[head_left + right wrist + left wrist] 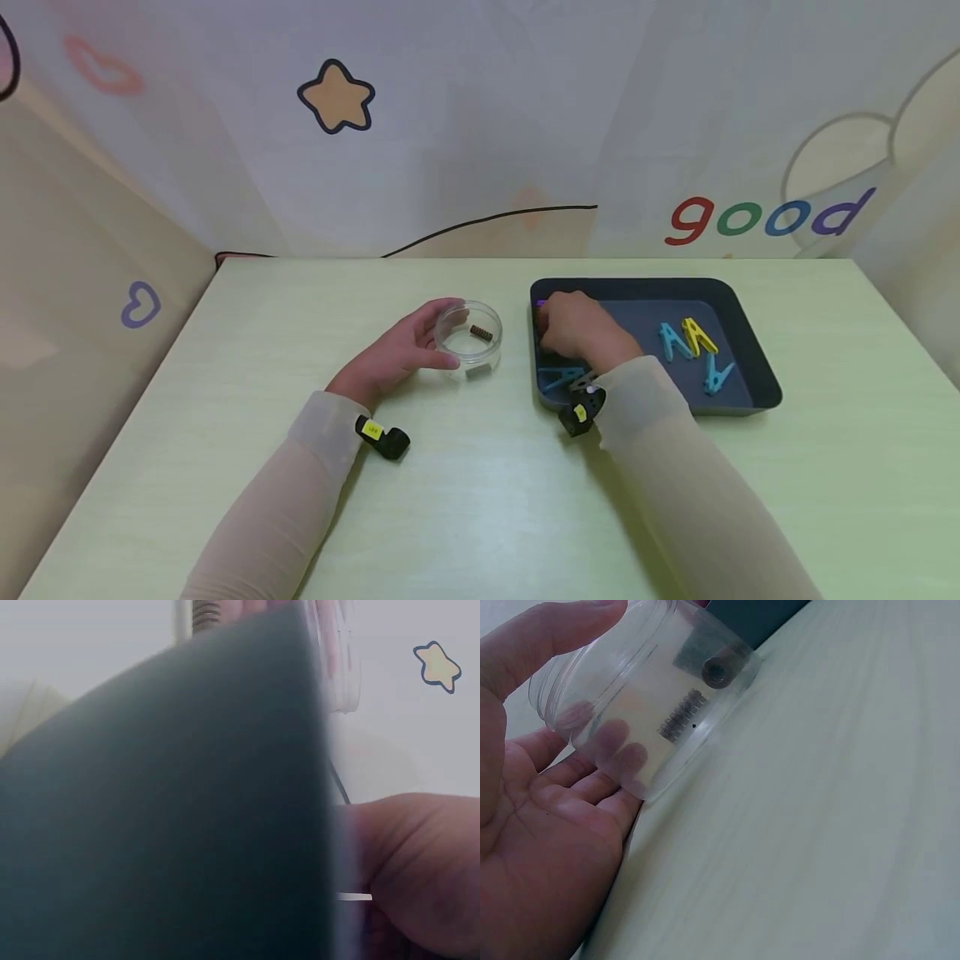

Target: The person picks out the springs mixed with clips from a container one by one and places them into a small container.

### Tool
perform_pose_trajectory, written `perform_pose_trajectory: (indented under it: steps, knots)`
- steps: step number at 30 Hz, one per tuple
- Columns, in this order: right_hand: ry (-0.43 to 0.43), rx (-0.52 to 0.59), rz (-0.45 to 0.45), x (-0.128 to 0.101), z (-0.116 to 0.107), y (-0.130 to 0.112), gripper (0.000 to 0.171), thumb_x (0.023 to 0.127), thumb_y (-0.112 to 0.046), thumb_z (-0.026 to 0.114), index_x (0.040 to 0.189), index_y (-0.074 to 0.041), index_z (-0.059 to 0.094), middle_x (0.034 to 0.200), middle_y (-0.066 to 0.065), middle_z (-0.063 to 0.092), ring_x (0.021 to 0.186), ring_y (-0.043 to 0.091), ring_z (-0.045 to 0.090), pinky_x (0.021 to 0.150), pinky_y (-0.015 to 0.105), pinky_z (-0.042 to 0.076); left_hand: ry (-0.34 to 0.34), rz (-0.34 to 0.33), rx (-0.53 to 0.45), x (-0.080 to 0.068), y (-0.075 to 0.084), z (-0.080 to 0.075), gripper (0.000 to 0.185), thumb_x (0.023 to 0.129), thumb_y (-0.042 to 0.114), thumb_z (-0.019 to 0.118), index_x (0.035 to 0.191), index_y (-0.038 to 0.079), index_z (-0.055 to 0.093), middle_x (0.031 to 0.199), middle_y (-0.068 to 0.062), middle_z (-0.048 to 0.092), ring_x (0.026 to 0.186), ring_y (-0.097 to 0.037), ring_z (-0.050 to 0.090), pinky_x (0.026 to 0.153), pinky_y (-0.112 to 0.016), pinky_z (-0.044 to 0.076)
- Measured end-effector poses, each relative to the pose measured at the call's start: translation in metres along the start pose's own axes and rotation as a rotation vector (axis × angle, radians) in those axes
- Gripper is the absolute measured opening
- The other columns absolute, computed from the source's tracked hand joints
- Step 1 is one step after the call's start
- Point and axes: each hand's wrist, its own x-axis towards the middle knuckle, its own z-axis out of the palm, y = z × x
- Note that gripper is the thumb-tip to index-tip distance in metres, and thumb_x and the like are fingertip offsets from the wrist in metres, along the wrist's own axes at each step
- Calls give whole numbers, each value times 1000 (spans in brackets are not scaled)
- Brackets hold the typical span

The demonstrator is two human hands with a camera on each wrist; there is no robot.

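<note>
The left hand (pixel 397 354) cups the small clear plastic jar (pixel 469 335) at table centre, a dark coil spring (pixel 482 332) inside; light, rigid, slick, best gripped round its wall. The right hand (pixel 577 329) reaches into the dark tray (pixel 750 350) near coloured clothespins (pixel 686 340); its grip is hidden.

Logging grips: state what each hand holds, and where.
Left hand grips the jar round its side wall. Right hand is in the tray; its hold cannot be told.

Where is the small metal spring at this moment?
In the head view the spring lies inside the clear round container, held by the left hand, just left of the dark tray.
</note>
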Motion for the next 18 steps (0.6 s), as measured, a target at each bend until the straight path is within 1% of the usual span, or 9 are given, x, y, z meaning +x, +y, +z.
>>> perform_pose_trajectory:
  steps: [4, 10, 13, 18]
  knots:
    - [19, 43, -11, -4, -1, 0, 20, 86, -15, 66, 103, -8, 71, 100, 9, 69, 85, 23, 59, 75, 35, 50, 8, -3, -12, 0, 0, 0, 77, 81, -1, 71, 146, 17, 35, 153, -4, 39, 145, -19, 31, 120, -43, 23]
    - [77, 157, -5, -10, -1, -2, 24, 87, -16, 66, 110, -6, 69, 112, 11, 68, 91, 25, 58, 79, 37, 52, 13, -14, -22, -2, 1, 0, 77, 80, -2, 72, 145, 16, 36, 153, -7, 39, 145, -19, 31, 119, -44, 23]
    - [107, 186, -13, -13, -1, -2, 22, 87, -14, 66, 108, -6, 69, 109, 11, 68, 90, 25, 58, 78, 37, 51, 9, -11, -19, -3, 1, 0, 76, 80, -1, 72, 145, 18, 36, 153, -8, 39, 145, -18, 31, 119, -44, 24]
    - [137, 189, -26, -16, -2, -2, 20, 86, -12, 64, 104, -7, 71, 103, 10, 69, 87, 24, 58, 76, 37, 51, 4, -2, -4, -2, 1, 0, 75, 81, 1, 72, 144, 19, 37, 152, -7, 39, 144, -17, 32, 119, -43, 25]
